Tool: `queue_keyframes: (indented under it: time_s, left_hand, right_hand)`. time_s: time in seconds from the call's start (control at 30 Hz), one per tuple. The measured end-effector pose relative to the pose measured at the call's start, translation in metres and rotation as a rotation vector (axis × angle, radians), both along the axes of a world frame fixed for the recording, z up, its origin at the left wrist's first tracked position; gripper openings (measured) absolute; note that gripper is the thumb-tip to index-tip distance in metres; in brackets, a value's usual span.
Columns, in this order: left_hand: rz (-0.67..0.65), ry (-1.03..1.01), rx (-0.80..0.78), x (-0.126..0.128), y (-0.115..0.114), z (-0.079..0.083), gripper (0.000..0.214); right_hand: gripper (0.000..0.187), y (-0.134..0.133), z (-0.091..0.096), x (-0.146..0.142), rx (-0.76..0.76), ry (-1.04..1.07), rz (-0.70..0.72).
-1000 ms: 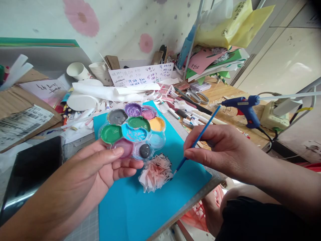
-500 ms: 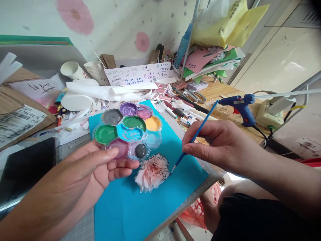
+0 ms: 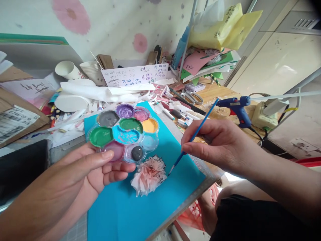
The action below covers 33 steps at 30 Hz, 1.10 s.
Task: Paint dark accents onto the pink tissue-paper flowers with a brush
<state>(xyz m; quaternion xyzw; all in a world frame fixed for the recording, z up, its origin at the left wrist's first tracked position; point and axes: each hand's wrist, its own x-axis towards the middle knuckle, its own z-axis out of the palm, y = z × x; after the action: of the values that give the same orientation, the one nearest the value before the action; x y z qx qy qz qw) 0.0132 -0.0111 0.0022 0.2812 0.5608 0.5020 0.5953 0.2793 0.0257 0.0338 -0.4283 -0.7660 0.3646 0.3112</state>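
Note:
My left hand (image 3: 97, 170) grips a clear flower-shaped paint palette (image 3: 149, 143) by its near edge, thumb on top and fingers below. Its wells hold green, grey, purple, pink, yellow, blue and black paint. A paintbrush (image 3: 194, 135) with a blue handle is pinched in my right hand (image 3: 215, 144), its dark tip pointing down at the right edge of a ruffled pale pink paper flower (image 3: 149, 175). Dark paint marks the flower's upper and right petal edges. Whether the tip touches the paper I cannot tell. Under the flower lies a sheet of blue paper (image 3: 140, 214).
A blue glue gun (image 3: 237, 107) stands at the right beside a power strip (image 3: 265, 115). Scissors (image 3: 192, 97) and several markers (image 3: 180, 115) lie behind the blue sheet. Paper cups (image 3: 66, 71) and a cardboard box (image 3: 20, 120) are at the left, near a dark tablet-like device (image 3: 23, 170).
The whole view has shifted slightly, so most things appear a little further left. The brush tip sits slightly lower relative to the flower's right edge. Both hands keep their holds.

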Motion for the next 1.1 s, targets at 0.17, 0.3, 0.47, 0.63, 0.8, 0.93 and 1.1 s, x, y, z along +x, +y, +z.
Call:
queue_keyframes:
  time_s: [0.17, 0.3, 0.47, 0.63, 0.8, 0.93, 1.1]
  left_hand:
    - [0.006, -0.001, -0.015, -0.0007, 0.0018, -0.0006, 0.025]
    - [0.000, 0.006, -0.020, -0.0014, 0.0023, -0.0008, 0.024]
    - [-0.005, 0.019, -0.021, -0.0018, 0.0001, -0.0025, 0.023]
    - [-0.006, 0.024, -0.026, -0.0034, -0.0005, -0.0022, 0.024]
    - [-0.009, 0.023, -0.018, -0.0036, -0.0021, -0.0024, 0.022]
    - [0.001, 0.019, -0.010, -0.0027, 0.0007, -0.0027, 0.022]
    - [0.005, 0.034, -0.014, -0.0046, 0.0047, -0.0043, 0.025]
  right_hand:
    - [0.007, -0.0004, 0.0003, -0.0002, 0.006, -0.003, 0.001]
    - [0.008, -0.0003, -0.0007, 0.0005, 0.006, -0.014, 0.021]
    - [0.009, -0.0002, 0.0002, -0.0010, 0.005, -0.025, 0.000]
    - [0.007, -0.0035, 0.0031, -0.0013, -0.008, -0.042, 0.014]
    - [0.006, -0.0040, 0.0040, -0.0036, 0.009, -0.037, -0.001]
    - [0.006, -0.0044, 0.0049, -0.0046, 0.012, -0.033, 0.003]
    - [0.006, -0.0046, 0.0054, -0.0040, 0.018, -0.042, -0.013]
